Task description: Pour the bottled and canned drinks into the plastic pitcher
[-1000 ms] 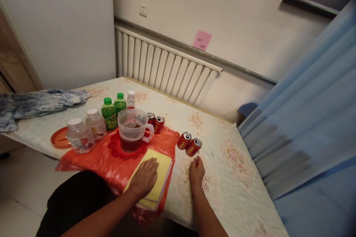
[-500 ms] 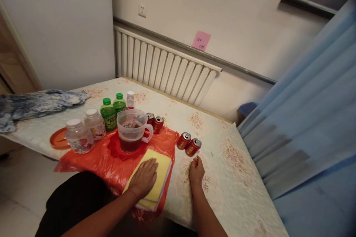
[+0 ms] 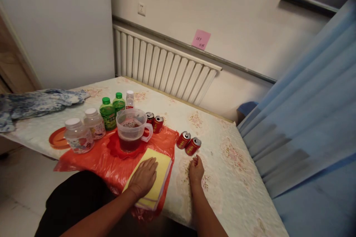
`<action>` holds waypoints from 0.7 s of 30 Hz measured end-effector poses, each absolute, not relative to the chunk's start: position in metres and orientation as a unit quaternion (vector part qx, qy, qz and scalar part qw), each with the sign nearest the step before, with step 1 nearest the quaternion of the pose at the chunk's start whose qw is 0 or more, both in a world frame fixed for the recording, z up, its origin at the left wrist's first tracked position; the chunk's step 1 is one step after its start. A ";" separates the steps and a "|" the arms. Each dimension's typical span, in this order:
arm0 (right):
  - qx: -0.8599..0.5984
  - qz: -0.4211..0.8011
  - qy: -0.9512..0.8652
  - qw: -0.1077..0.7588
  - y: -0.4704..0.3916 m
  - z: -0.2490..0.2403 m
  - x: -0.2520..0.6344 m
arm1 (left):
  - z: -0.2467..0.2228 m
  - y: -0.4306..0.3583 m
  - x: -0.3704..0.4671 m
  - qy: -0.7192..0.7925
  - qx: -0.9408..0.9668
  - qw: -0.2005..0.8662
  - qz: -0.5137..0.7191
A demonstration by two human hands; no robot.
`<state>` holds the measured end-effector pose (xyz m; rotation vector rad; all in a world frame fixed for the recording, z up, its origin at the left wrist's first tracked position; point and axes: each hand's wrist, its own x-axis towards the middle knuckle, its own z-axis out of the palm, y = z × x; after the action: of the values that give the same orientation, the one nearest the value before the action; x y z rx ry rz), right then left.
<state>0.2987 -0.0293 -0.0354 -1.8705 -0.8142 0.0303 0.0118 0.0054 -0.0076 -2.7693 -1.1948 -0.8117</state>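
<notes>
My left hand (image 3: 144, 177) lies flat, fingers extended, on a folded yellow cloth (image 3: 160, 163) at the edge of the red plastic sheet (image 3: 91, 160). Curled on the tablecloth, my right hand (image 3: 196, 169) is just below two red cans (image 3: 193, 146); whether anything is inside its fingers is hidden. Beyond the cloth a clear measuring jug (image 3: 130, 129) with dark liquid stands in a red scalloped dish (image 3: 114, 147). Behind the jug are two more red cans (image 3: 158, 124).
Two white-lidded jars (image 3: 79, 137), two green bottles (image 3: 108, 114) and a small clear bottle (image 3: 129, 100) stand left of and behind the jug. An orange lid (image 3: 58, 139) and patterned fabric (image 3: 36, 105) lie further left. A blue curtain (image 3: 303, 111) hangs at right.
</notes>
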 end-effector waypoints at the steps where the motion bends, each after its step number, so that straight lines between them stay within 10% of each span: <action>1: -0.782 0.013 -0.341 0.523 -0.029 -0.035 0.299 | -0.008 0.005 0.012 -0.383 -0.886 0.007 -0.263; 21: -0.783 0.010 -0.337 0.523 -0.028 -0.036 0.300 | -0.007 0.005 0.012 -0.383 -0.886 -0.001 -0.260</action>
<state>0.2997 -0.0277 -0.0356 -1.8747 -0.8064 0.0239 0.0123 0.0045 -0.0066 -2.7869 -1.2055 -0.8160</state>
